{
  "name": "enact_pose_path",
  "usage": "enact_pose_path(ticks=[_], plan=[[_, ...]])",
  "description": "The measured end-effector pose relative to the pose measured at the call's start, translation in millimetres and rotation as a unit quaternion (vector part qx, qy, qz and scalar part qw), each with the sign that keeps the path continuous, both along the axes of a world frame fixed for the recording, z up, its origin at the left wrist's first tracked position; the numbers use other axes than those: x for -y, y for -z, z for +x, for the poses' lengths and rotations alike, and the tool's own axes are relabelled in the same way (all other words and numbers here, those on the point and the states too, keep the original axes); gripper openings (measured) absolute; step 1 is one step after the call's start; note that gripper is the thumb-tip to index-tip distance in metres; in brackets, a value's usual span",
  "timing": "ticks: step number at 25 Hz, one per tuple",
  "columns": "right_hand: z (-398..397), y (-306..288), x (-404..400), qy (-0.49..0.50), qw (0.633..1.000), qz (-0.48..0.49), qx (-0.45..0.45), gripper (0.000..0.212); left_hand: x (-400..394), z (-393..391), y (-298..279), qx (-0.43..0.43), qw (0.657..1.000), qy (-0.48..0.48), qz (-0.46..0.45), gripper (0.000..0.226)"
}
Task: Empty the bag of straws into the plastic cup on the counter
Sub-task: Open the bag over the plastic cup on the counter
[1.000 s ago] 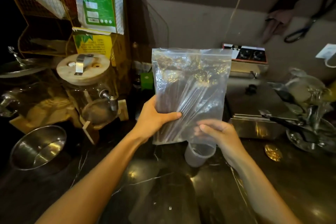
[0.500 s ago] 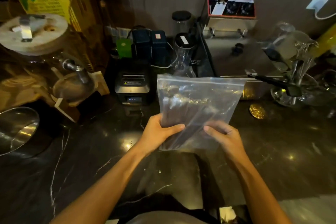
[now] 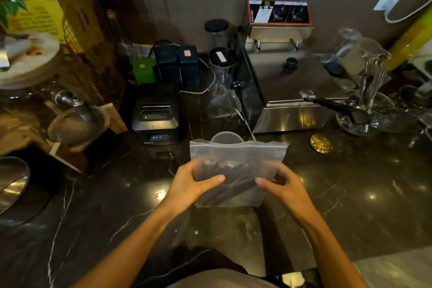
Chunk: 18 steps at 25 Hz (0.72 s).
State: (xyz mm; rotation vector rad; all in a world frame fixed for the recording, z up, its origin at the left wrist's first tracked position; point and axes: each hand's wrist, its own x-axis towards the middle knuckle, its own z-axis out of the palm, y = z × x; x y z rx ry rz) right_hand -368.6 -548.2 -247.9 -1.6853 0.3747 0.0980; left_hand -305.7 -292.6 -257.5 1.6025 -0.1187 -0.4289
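Clear plastic, the bag [image 3: 238,170] sat at centre frame, held above the dark marble counter [image 3: 350,194], its zip edge uppermost and dark straws [image 3: 224,168] bunched inside. The left hand [image 3: 194,182] gripped its left side, thumb across the front; the right hand [image 3: 280,184] pinched its right side. Just behind the bag's top edge the cup [image 3: 226,137] showed only its rim, standing on the counter. Further back, a black printer [image 3: 156,113] sat left of centre and a steel fryer [image 3: 287,91] right of centre.
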Motion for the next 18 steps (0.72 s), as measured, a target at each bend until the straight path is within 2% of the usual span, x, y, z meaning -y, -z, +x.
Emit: enact_pose_path(ticks=[2,4,5,6,8,13,16,18], plan=[[9,-7,3,-0.008,0.999,-0.013,0.042,0.037,2,6,-12,0.025,0.998,-0.048,-0.011,0.043],[21,-18,3,-0.006,0.996,-0.042,0.074,0.022,5,12,-21,0.053,0.994,-0.091,-0.018,0.024],[26,-22,3,-0.001,0.995,-0.052,0.079,0.016,7,12,-24,0.068,0.993,-0.094,-0.012,0.016],[30,-26,5,0.006,0.995,-0.061,0.080,0.014,8,12,-26,0.083,0.992,-0.091,0.003,0.018],[38,-32,8,0.005,0.994,-0.070,0.084,0.015,7,10,-28,0.088,0.993,-0.076,0.010,0.023],[50,-41,30,0.010,0.996,-0.061,0.063,0.016,9,4,-44,0.060,0.995,-0.071,-0.045,0.018],[59,-46,39,-0.001,0.997,-0.057,0.051,0.014,17,4,-52,0.077,0.996,-0.046,-0.016,0.023],[61,-52,35,0.028,0.994,-0.097,0.033,0.025,24,5,-57,0.086,0.996,-0.022,0.001,0.023]])
